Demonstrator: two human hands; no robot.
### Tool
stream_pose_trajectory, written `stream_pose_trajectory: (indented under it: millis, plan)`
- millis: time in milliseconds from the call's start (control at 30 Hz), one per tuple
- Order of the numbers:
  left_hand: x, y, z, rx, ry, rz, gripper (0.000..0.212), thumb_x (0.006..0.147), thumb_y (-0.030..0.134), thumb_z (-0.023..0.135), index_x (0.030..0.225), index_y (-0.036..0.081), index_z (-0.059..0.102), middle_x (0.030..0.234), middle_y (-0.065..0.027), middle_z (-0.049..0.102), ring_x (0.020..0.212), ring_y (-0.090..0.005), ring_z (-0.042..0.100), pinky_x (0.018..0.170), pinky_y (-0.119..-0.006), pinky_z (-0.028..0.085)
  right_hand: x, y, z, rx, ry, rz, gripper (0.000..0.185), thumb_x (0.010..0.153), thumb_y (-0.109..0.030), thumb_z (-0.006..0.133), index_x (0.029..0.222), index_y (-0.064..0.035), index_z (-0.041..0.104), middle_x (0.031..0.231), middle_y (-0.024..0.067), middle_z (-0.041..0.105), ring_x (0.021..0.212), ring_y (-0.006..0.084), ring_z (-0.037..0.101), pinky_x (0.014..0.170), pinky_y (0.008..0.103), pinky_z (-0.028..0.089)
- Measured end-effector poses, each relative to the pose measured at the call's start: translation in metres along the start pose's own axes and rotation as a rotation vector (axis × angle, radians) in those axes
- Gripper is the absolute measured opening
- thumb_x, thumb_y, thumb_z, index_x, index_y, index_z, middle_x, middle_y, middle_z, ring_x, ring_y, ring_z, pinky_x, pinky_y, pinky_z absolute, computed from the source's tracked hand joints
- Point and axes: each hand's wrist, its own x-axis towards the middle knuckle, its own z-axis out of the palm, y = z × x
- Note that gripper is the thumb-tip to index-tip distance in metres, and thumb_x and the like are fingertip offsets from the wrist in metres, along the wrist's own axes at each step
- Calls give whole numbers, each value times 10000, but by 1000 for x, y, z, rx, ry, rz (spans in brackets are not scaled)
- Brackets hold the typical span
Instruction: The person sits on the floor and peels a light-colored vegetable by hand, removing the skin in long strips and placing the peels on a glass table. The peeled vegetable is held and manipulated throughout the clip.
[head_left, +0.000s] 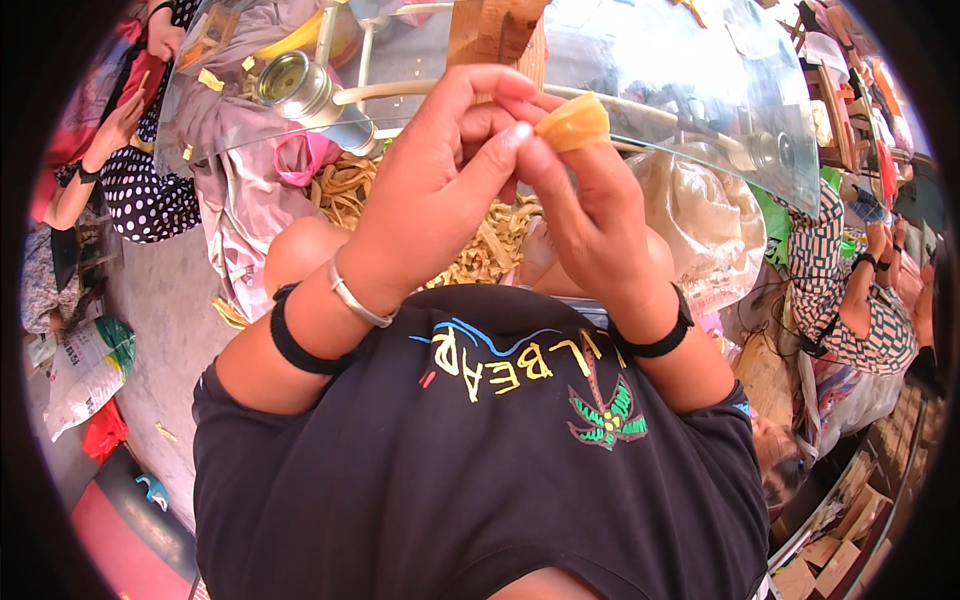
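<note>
Raised over the front edge of a glass tabletop, both my hands work at a thin, yellowish, partly see-through sheet (576, 124). It is bent over the fingers of my right hand (600, 210), whose thumb presses near its left end. My left hand (439, 176) meets it there, thumb and fingertips pinched together; exactly what lies between those fingertips is hidden. Below the hands, between my knees, lies a heap of yellow-brown dried strips and pieces (487, 244), partly covered by my forearms and hands.
The glass tabletop (720, 97) carries a wooden block (499, 34) and yellowish scraps (211, 79). A metal table-leg fitting (289, 82) shows at left. A white woven sack (697, 225) stands right. People sit at both sides, a hand (120, 124) at left.
</note>
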Motion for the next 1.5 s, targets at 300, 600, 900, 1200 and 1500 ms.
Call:
stream_pose_trajectory:
  millis: [300, 600, 900, 1200, 1500]
  plan:
    - [-16, 24, -11, 365, -150, -79, 268, 998, 230, 631, 1196, 51, 606, 678, 41, 577, 605, -24, 474, 564, -206, 366, -6, -47, -72, -86, -44, 402, 464, 1054, -389, 492, 1302, -1, 554, 989, 59, 691, 846, 158, 669, 776, 316, 530]
    - [10, 18, 9, 661, -314, 541, 198, 946, 159, 655, 1032, -18, 638, 922, -76, 640, 754, -145, 602, 705, -264, 487, -41, -38, -39, 416, -926, 515, 337, 1061, -322, 527, 941, -33, 651, 796, -3, 631, 744, 112, 586, 679, 281, 473]
    - [-36, 17, 2, 338, -111, -203, 233, 898, 109, 743, 1071, 18, 616, 806, -52, 606, 602, -100, 570, 583, -229, 467, -41, -30, -35, 348, -281, 569, 412, 1102, -364, 401, 1068, -20, 624, 836, 8, 617, 715, 66, 552, 601, 227, 428]
    - [-25, -1, -10, 411, -145, 281, 244, 828, 38, 683, 1055, 20, 596, 1040, -115, 617, 950, -225, 609, 879, -323, 485, -37, -26, -27, 629, 4, 356, 159, 967, -131, 677, 1067, -30, 607, 1039, 14, 617, 950, 81, 583, 834, 246, 476]
    - [-22, 2, -11, -98, -311, -34, 395, 854, 2, 657, 1214, 29, 496, 1090, -44, 583, 1023, -106, 560, 909, -277, 464, -35, -24, -29, -23, -77, -196, 249, 822, 14, 790, 1006, -43, 632, 975, 67, 633, 881, 170, 632, 741, 287, 512]
